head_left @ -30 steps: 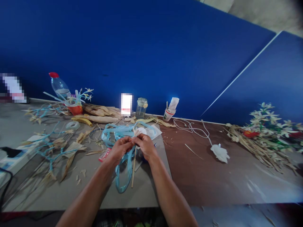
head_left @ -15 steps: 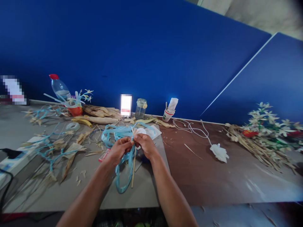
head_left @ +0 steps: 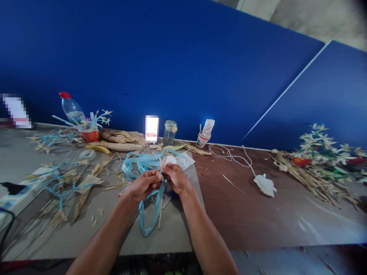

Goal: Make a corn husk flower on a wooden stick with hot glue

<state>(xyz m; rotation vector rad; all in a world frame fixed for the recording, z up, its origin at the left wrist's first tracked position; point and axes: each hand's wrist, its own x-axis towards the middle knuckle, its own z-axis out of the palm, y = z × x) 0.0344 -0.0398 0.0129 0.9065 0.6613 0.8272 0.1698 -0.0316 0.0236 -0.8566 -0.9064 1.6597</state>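
Both hands meet over a heap of light-blue plastic ribbon (head_left: 145, 228) on the grey board. My left hand (head_left: 146, 184) pinches the ribbon against a thin pale stem (head_left: 159, 219), which hangs down below the fingers. With thumb and fingertips, my right hand (head_left: 175, 176) grips the top of the same stem, where a small pale dried-husk piece (head_left: 164, 162) sticks up. The exact contact between the fingertips is partly hidden. A white roll (head_left: 171, 159) lies just behind the right hand, and a red-and-white packet (head_left: 125, 189) is beside the left wrist.
Blue-wrapped husk-flower stems (head_left: 61, 194) spread at the left near a power strip (head_left: 25, 193). Dried husks (head_left: 123, 136), a jar (head_left: 170, 133), a lit phone (head_left: 151, 129) and a paper cup (head_left: 203, 139) line the back. A white cable (head_left: 232, 156) and a flower bunch (head_left: 318, 152) are at the right.
My left hand has shifted slightly down, and the right fingertips have moved a little at the stem's top. More blue ribbon shows between the hands. The view has tilted slightly.
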